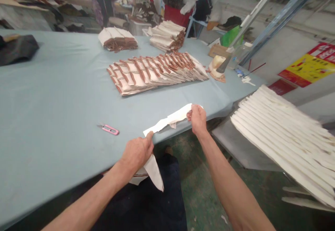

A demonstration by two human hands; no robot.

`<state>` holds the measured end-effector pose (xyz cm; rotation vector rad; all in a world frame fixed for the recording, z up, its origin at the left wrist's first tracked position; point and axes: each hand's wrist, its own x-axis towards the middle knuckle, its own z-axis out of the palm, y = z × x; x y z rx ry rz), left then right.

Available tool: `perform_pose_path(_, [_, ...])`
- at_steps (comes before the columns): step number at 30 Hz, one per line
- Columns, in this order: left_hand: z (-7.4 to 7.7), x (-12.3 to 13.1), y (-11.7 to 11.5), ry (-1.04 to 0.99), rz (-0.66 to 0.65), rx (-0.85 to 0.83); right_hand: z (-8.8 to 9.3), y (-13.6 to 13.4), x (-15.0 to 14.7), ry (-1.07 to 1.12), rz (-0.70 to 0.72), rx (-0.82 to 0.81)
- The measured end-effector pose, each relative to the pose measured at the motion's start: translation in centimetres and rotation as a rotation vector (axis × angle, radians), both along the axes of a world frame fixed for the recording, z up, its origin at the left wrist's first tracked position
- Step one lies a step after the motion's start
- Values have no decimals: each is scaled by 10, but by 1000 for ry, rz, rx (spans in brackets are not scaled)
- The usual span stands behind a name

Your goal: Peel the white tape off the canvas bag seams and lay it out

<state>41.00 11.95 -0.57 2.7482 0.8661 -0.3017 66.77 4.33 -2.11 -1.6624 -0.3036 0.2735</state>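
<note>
A white cloth piece stretches along the table's front edge between my two hands. My left hand is closed on its near end at the edge, and part of the cloth hangs below that hand over my lap. My right hand pinches the far end, with a bit of brown showing at the fingers. Pink thread snips lie on the table to the left of the cloth, apart from both hands. Beyond my hands lies a long overlapping row of white pieces with brown edging.
A blue-green cover spans the table. Two bundles of cloth pieces stand at the back. Stacked white strips rest on a lower surface to the right. A slanted metal post rises near a tape roll. Dark cloth lies far left.
</note>
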Motion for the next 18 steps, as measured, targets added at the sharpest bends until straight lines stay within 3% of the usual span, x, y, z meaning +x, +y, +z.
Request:
perform_pose_path(6, [2,2,0,16,-11,-6,15,-3,66,134,-201,57])
perform_pose_path(13, [5,8,-1,102,-3,-5,19,-7,131,252,-315,186])
perform_pose_path(18, [3,8,-1,109,16,0,38,-31,178,205,-343,322])
